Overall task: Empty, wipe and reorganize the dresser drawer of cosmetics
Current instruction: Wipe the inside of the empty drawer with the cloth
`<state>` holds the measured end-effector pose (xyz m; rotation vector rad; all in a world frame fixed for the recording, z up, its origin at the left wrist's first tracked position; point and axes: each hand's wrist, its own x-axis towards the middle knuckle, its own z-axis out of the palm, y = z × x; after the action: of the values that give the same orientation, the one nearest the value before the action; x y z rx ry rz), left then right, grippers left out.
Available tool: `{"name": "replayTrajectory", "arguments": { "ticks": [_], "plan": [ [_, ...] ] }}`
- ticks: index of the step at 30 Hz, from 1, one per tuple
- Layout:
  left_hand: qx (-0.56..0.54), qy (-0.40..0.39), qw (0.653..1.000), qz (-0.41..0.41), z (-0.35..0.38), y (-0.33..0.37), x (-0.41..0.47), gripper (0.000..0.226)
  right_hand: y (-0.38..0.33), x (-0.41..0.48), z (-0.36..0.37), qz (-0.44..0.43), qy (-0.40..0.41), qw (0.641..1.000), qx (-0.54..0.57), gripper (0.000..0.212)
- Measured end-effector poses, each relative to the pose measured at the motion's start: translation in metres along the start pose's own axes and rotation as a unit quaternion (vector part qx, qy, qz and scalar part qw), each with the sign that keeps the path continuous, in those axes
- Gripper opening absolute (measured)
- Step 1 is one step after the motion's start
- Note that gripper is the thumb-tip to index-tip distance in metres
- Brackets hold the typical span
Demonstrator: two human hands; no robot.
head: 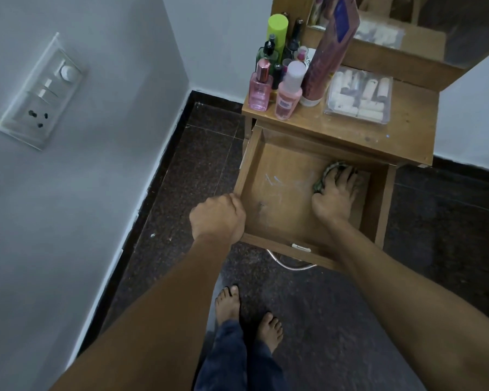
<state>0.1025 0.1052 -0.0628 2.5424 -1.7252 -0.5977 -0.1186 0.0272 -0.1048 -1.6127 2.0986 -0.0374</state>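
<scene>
The wooden dresser drawer (pixel 268 176) is pulled out, and only a green cloth (pixel 326 173) lies on its scuffed bottom. My left hand (pixel 219 217) grips the drawer's front left corner. My right hand (pixel 336 193) lies inside the drawer at the back right, its fingers spread flat and pressing on the green cloth. Most of the cloth is hidden under the hand. On the dresser top (pixel 407 131) stand several cosmetics: a pink perfume bottle (pixel 259 87), a pink pump bottle (pixel 289 91), a tall purple tube (pixel 329 49) and a lime green can (pixel 277 31).
A clear case of small tubes (pixel 359 95) lies on the dresser top at the right. A mirror (pixel 407 21) rises behind it. A switch plate (pixel 41 93) hangs on the left wall. My bare feet (pixel 246 314) stand on the dark tiled floor before the drawer.
</scene>
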Motion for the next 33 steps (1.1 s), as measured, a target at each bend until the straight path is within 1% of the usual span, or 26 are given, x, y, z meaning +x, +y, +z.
{"name": "replayTrajectory", "arguments": {
  "ticks": [2, 5, 7, 9, 12, 15, 20, 26, 29, 31, 33],
  "plan": [
    [0.001, 0.004, 1.0, 0.002, 0.001, -0.001, 0.0, 0.056, 0.0, 0.001, 0.003, -0.019, 0.014, 1.0, -0.012, 0.073],
    [0.003, 0.007, 1.0, 0.003, 0.001, 0.0, 0.0, 0.056, 0.004, 0.003, 0.006, -0.063, 0.004, 0.998, -0.02, 0.074],
    [0.005, 0.007, 1.0, 0.003, 0.001, 0.0, 0.0, 0.056, 0.005, 0.004, 0.008, -0.136, -0.02, 0.99, -0.029, 0.072],
    [0.01, 0.004, 1.0, 0.001, 0.0, 0.0, 0.0, 0.056, -0.002, 0.007, 0.011, -0.2, -0.051, 0.978, -0.013, 0.072],
    [0.016, 0.0, 1.0, 0.002, 0.0, 0.001, 0.0, 0.056, -0.013, 0.014, 0.014, -0.23, -0.073, 0.97, 0.007, 0.074],
    [0.023, 0.004, 1.0, 0.0, 0.002, 0.001, 0.001, 0.056, -0.017, 0.021, 0.016, -0.261, -0.086, 0.961, -0.014, 0.075],
    [0.032, 0.006, 0.999, -0.001, 0.004, -0.001, 0.002, 0.055, -0.025, 0.034, 0.012, -0.338, -0.115, 0.933, -0.051, 0.077],
    [0.03, 0.005, 1.0, -0.001, 0.002, 0.0, 0.002, 0.054, -0.033, 0.04, 0.01, -0.374, -0.138, 0.914, -0.074, 0.08],
    [0.03, 0.003, 1.0, 0.005, -0.002, 0.002, 0.001, 0.054, -0.031, 0.043, 0.004, -0.385, -0.165, 0.903, -0.092, 0.08],
    [0.054, 0.001, 0.998, 0.02, -0.006, 0.004, 0.003, 0.054, -0.033, 0.046, -0.001, -0.387, -0.181, 0.899, -0.094, 0.08],
    [0.104, -0.004, 0.994, 0.038, -0.01, 0.007, 0.005, 0.054, -0.036, 0.048, -0.003, -0.385, -0.193, 0.898, -0.091, 0.08]
  ]
}}
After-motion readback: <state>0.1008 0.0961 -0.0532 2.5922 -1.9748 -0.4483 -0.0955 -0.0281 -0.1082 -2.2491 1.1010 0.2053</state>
